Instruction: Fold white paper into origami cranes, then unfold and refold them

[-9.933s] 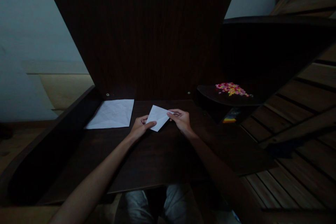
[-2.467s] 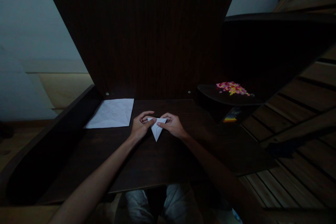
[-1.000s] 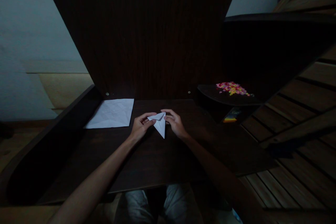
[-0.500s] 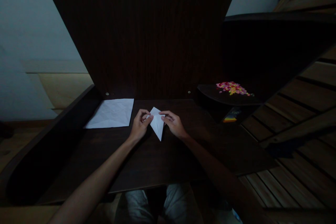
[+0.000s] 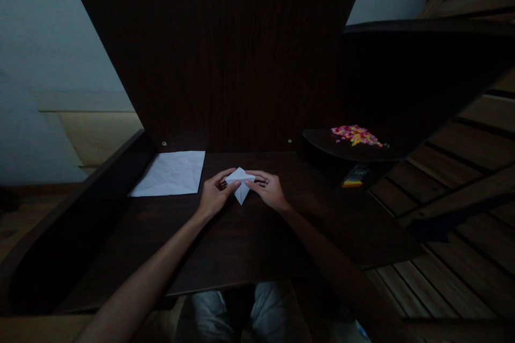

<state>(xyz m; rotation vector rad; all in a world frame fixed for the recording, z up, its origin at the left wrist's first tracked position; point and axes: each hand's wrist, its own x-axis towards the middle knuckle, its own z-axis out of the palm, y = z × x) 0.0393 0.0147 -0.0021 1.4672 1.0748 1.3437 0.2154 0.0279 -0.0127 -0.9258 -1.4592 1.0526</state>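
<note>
A small folded white paper (image 5: 241, 176), kite-shaped with its point toward me, is held above the middle of the dark desk. My left hand (image 5: 217, 190) pinches its left side, thumb on the near face and fingers behind. On the right side, my right hand (image 5: 269, 191) grips it in the same way, with the thumb close to the centre crease. The fingertips behind the paper are partly hidden. To the left of my hands lies a creased white sheet of paper (image 5: 171, 173), flat on the desk.
A heap of small pink, red and yellow pieces (image 5: 356, 135) lies on a rounded shelf (image 5: 325, 147) at the right. Below it is a yellow item (image 5: 352, 184). The desk (image 5: 241, 252) has a raised side panel (image 5: 80, 209) at left and a tall dark back panel (image 5: 225, 64).
The folded paper has tilted, so its lower point looks shorter and straighter, with a centre line showing. My thumbs have moved inward over it. The flat sheet and coloured heap stay put.
</note>
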